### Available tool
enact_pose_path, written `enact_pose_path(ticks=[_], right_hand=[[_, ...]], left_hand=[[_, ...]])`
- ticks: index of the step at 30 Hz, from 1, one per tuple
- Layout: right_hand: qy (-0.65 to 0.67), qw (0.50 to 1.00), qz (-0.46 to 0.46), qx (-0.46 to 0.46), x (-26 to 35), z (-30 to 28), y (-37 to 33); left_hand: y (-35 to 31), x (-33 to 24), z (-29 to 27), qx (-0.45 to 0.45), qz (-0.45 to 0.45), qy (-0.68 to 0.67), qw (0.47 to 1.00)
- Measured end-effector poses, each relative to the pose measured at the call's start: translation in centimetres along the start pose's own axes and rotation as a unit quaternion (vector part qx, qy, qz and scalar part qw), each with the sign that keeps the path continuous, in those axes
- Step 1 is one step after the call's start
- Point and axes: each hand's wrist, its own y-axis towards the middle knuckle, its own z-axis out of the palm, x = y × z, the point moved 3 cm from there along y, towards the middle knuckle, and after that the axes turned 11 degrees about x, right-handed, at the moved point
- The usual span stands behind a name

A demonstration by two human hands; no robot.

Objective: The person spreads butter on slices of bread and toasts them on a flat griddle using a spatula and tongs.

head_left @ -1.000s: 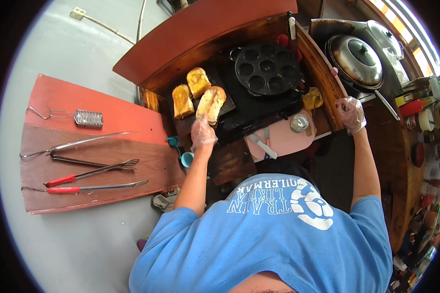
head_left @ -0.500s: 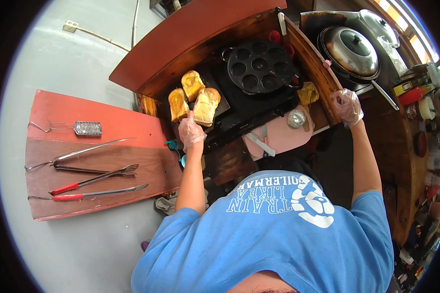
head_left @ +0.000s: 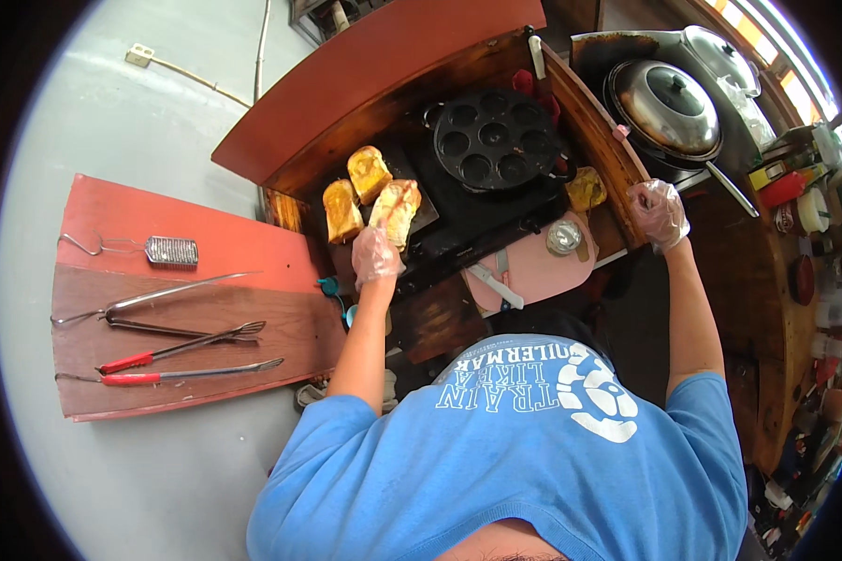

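Note:
Three thick slices of toasted bread lie together on the dark flat griddle plate (head_left: 425,211) left of the cooker's middle. My left hand (head_left: 376,254), in a clear plastic glove, closes on the near end of the right-hand slice of bread (head_left: 399,208); its fingertips are partly hidden. Just beyond are the left slice of bread (head_left: 341,211) and the far slice of bread (head_left: 370,172), both browned yellow. My right hand (head_left: 660,215), gloved too, has its fingers curled over the near end of the wooden side panel (head_left: 601,117).
A black round-hollowed pan (head_left: 494,138) sits on the cooker. Nearer me, a pink cutting board (head_left: 533,271) bears a knife (head_left: 496,285) and a metal-topped jar (head_left: 563,237). Tongs (head_left: 178,360) and a grater (head_left: 171,251) lie on the left board. A lidded wok (head_left: 664,107) stands right.
My left hand has shifted right and forward onto the slice's near end, and that slice looks slightly turned. My right hand stays at the panel. The whole view has shifted slightly.

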Motion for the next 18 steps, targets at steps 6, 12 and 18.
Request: enact_pose_path(ticks=[6,12,18], right_hand=[[-0.005,0.999,0.032,0.028,0.7,-0.5,0.3],[-0.006,0.999,0.042,0.026,-0.3,-0.1,0.0],[-0.002,0.999,0.038,0.030,0.7,-0.4,0.5]], left_hand=[[2.1,0.5,-4.2,-0.015,-0.065,0.033,0.997],[3.5,-0.8,-5.6,0.025,0.055,0.099,0.993],[5.1,2.0,-6.0,-0.044,0.028,0.090,0.995]])
